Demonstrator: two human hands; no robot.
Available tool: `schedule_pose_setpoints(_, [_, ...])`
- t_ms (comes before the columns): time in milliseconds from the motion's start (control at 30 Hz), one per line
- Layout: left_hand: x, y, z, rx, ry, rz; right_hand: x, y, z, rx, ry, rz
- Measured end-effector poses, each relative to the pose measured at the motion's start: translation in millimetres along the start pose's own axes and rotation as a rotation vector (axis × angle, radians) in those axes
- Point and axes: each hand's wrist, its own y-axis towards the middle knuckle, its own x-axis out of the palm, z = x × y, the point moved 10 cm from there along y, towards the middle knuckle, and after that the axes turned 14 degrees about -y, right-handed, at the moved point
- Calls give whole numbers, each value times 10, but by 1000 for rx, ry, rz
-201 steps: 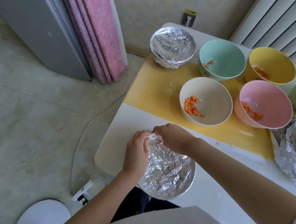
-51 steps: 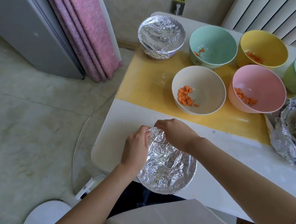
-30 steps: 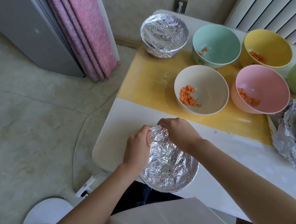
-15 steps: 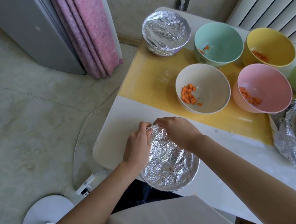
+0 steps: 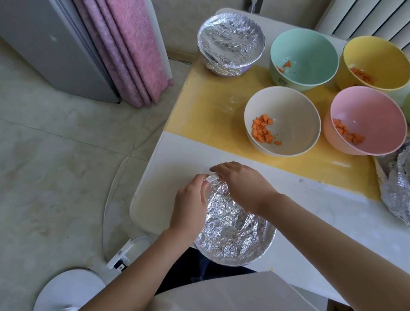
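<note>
Pinching the foil (image 5: 235, 229) at its far edge, left hand (image 5: 189, 206) and right hand (image 5: 243, 185) crimped it; the rest looked sealed. Other bowls (image 5: 296, 121) stood uncovered.

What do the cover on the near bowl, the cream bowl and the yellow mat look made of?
Foil cover: aluminium foil, shiny silver, finely crinkled.
Cream bowl: probably plastic or melamine, smooth matte wall with soft sheen; ceramic not ruled out.
Yellow mat: seemingly thin plastic or silicone, flat with faint glare.

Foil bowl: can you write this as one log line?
left grip pinches foil bowl rim | right grip holds far rim | bowl at table edge
</note>
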Motion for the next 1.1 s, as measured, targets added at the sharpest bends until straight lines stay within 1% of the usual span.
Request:
schedule_pose_setpoints(233, [16,-23,0,-24,7,-5,-1,74,10,4,-76,-43])
schedule_pose_setpoints(333, [35,-35,21,-44,15,-46,29,113,63,-20,34,-94])
schedule_pose_setpoints(433, [32,-76,-8,-98,7,-59,40,90,201,13,159,-125])
schedule_pose_setpoints(567, [43,-138,-78,-164,-95,-43,43,-18,320,98,267,-78])
schedule_pose_setpoints(667, [24,-194,-118,-208,-190,3,27,-58,373,163,349,-24])
schedule_pose_setpoints(733, [-26,-229,-70,-189,-198,29,-27,-87,395,172,359,31])
schedule_pose_setpoints(833, [-66,-185,-25,-142,-134,25,-76,-142,435,186,354,87])
schedule_pose_setpoints(967, [14,23,57,-45,-28,-25,-65,-168,411,175,339,104])
schedule_pose_setpoints(1033, [39,87,92,-5,40,-20,-55,-155,417,179,294,102])
schedule_pose_setpoints(1100, [20,114,122,23,59,5,-56,-142,420,195,244,100])
